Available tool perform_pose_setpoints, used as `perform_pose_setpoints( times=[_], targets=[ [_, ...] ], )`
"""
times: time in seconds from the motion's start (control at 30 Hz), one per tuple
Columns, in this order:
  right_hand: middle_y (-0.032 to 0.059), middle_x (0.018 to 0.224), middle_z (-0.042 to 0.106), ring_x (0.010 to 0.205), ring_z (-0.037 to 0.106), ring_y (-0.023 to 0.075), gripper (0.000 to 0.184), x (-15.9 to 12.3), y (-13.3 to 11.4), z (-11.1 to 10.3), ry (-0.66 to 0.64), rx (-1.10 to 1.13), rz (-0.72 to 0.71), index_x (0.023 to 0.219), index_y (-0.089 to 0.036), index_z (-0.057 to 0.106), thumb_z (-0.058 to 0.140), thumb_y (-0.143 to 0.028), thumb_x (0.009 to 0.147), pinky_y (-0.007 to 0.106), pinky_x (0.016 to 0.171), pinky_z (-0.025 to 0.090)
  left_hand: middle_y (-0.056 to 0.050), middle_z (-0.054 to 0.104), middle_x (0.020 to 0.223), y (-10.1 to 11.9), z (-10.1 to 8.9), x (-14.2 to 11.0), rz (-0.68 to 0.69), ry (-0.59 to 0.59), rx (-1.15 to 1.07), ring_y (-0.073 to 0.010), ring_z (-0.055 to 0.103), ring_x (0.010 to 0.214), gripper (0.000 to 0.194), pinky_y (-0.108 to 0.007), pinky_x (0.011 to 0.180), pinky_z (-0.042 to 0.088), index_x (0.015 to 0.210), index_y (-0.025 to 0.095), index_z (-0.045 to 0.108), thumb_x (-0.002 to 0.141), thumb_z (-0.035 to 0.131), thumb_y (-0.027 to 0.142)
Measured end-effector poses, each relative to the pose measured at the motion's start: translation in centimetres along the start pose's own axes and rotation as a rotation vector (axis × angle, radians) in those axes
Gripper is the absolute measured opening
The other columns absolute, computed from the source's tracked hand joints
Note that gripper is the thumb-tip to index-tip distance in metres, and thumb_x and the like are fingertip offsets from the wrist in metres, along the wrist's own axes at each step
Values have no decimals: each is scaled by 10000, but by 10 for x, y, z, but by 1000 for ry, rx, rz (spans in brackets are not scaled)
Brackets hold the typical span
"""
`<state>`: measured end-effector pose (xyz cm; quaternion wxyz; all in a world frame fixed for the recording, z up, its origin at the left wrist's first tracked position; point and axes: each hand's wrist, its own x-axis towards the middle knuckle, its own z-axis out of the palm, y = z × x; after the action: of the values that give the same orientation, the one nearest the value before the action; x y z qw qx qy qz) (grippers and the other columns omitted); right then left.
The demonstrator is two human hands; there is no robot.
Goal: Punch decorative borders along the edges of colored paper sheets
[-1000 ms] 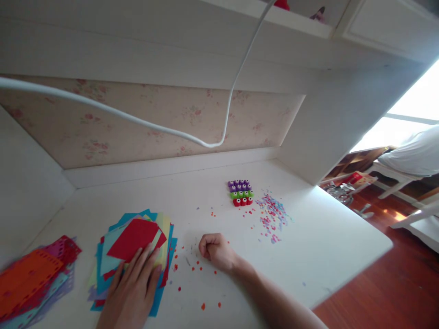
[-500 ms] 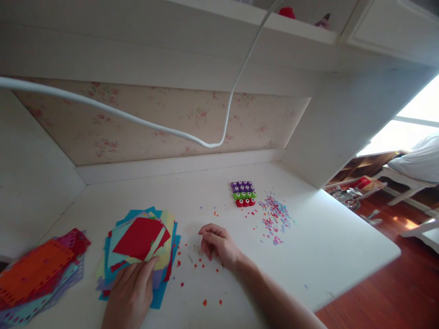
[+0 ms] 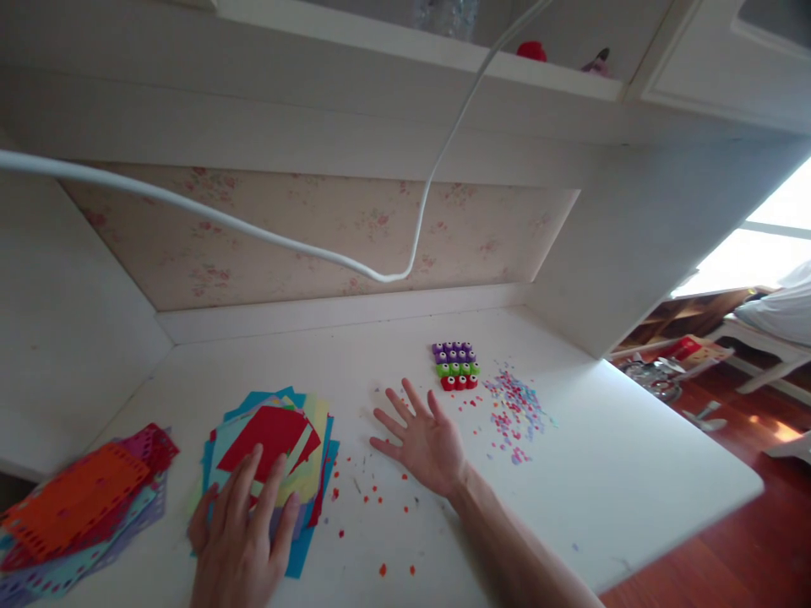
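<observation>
My left hand (image 3: 244, 515) rests with spread fingers on a stack of coloured paper (image 3: 322, 473), whose top sheet is red. It grips nothing. To the right, my right hand (image 3: 427, 439) is turned palm up, fingers stretched apart, and holds nothing. Small orange and red paper bits (image 3: 373, 494) lie scattered between the two hands. Beyond my right hand stand several small craft punches (image 3: 456, 365) in rows of purple, green and red. Beside them spreads a heap of tiny punched paper pieces (image 3: 516, 409) in pink, red, lilac and blue.
At the far left lies a pile of sheets with punched edges (image 3: 82, 498), orange on top. A white cable (image 3: 253, 228) hangs across the view. A shelf (image 3: 380, 46) juts out above the white table (image 3: 608, 473), with a side panel (image 3: 634, 236) at the right.
My right hand has opened from curled fingers to a spread palm and shifted right. My left hand's fingers have spread out over the paper stack. The camera has tilted slightly.
</observation>
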<state>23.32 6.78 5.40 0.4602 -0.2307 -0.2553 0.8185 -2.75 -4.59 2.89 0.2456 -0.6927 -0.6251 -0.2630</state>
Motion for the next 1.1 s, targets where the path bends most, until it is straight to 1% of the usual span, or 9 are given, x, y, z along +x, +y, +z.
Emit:
perform_pose_setpoints(
  times=[0.1, 0.17, 0.23, 0.37, 0.5, 0.7, 0.8, 0.9, 1.1],
  targets=[
    [19, 757, 732, 553, 646, 141, 500, 1, -1, -2, 65, 94, 41, 1024, -243, 635, 429, -675, 880, 267, 510, 502, -138, 703, 1079, -4, 3, -4, 76, -11, -66, -283, 674, 929, 313, -488, 910, 407, 1208, 187, 527, 932, 513, 332],
    [-81, 341, 469, 255, 332, 70, 454, 4, 3, -8, 153, 104, 22, 680, -209, 562, 511, -615, 876, 183, 320, 287, -61, 735, 803, -9, 8, -10, 131, 19, -123, -200, 679, 678, 187, -367, 764, 465, 1104, 176, 546, 947, 516, 274],
    [-124, 253, 267, 230, 124, 56, 491, 7, 7, -12, 241, 89, -16, 553, -220, 405, 572, -559, 865, 196, 284, 135, -23, 693, 643, -14, 11, -16, 134, 58, -139, -168, 632, 550, 102, -299, 638, 464, 1027, 160, 545, 955, 508, 223],
    [-123, 295, 315, 258, 178, 55, 436, 6, 8, -8, 317, -41, -133, 599, -216, 443, 605, -536, 846, 199, 311, 179, -28, 678, 633, -16, 11, -18, 147, 83, -123, -177, 629, 555, 49, -305, 630, 460, 986, 159, 532, 948, 503, 172],
    [24, 781, 702, 634, 619, 124, 368, 2, 5, 0, 176, -161, -226, 899, -201, 609, 552, -563, 857, 237, 582, 474, -95, 715, 864, -11, 7, -14, 93, 84, -68, -246, 674, 765, 88, -416, 769, 444, 986, 181, 542, 917, 559, 234],
    [-90, 353, 441, 295, 331, 92, 448, 4, 18, -15, 455, -675, -405, 937, -197, 582, 418, -613, 911, 210, 362, 282, -115, 694, 956, -9, 6, -17, 16, 68, -78, -282, 644, 906, 77, -494, 907, 389, 888, 208, 574, 877, 599, 281],
    [25, 688, 706, 444, 533, 121, 423, 5, 25, -20, 433, -817, -514, 1110, -213, 569, 405, -563, 937, 252, 475, 445, -39, 719, 881, -10, 7, -17, 80, 54, -124, -233, 664, 834, 90, -485, 945, 363, 944, 225, 580, 867, 602, 182],
    [94, 1292, 603, 1002, 626, 200, 416, 2, 22, -18, 330, -940, -655, 1284, -281, 527, 551, -441, 900, 371, 873, 498, -44, 714, 993, -3, 7, -14, 86, 45, -177, -222, 663, 907, 226, -485, 964, 372, 1026, 233, 573, 857, 583, 84],
    [103, 1374, 528, 1154, 549, 243, 438, 10, -31, -36, 600, -995, -816, 1283, -246, 567, 568, -399, 872, 416, 984, 422, -117, 566, 1281, 61, 17, 25, -305, -202, -715, -257, 553, 1198, 252, -449, 955, 490, 1186, 229, 527, 955, 457, 300]
  ],
)
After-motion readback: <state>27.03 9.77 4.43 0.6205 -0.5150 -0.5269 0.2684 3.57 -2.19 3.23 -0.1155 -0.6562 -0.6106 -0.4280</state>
